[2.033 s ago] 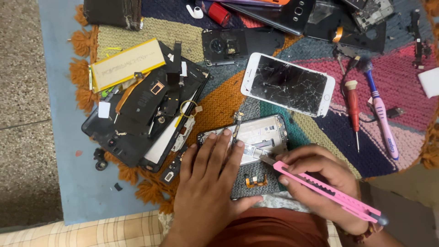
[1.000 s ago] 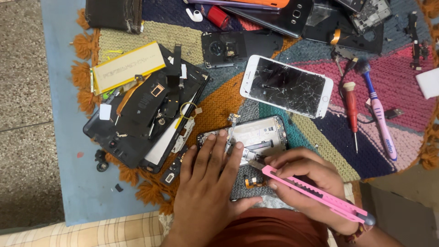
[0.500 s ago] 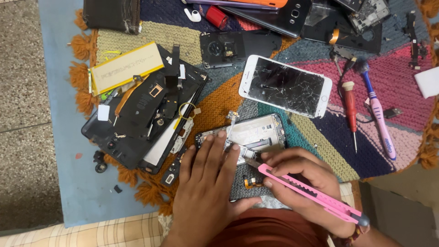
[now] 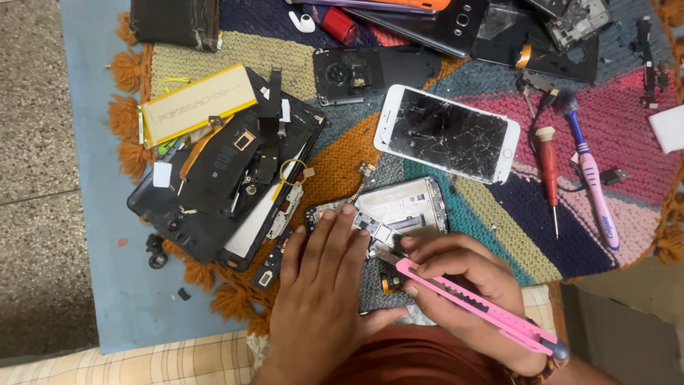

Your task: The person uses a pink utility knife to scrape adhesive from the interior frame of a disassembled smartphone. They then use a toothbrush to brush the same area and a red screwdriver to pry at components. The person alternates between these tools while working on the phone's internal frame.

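Right hand point(image 4: 463, 285) grips pink plastic utility knife point(image 4: 477, 303), blade tip in opened silver phone chassis point(image 4: 399, 214) at lower centre, left hand point(image 4: 320, 292) flat pinning it; likely risk: blade slips, nicks left fingers point(image 4: 342, 235).

**Opened phone and pink cutter**

The opened phone point(image 4: 399, 214) lies flat, tilted, at lower centre of the frame, silver insides exposed. The pink utility knife point(image 4: 476, 303) slants from lower right, its blade tip touching the phone's inner parts.
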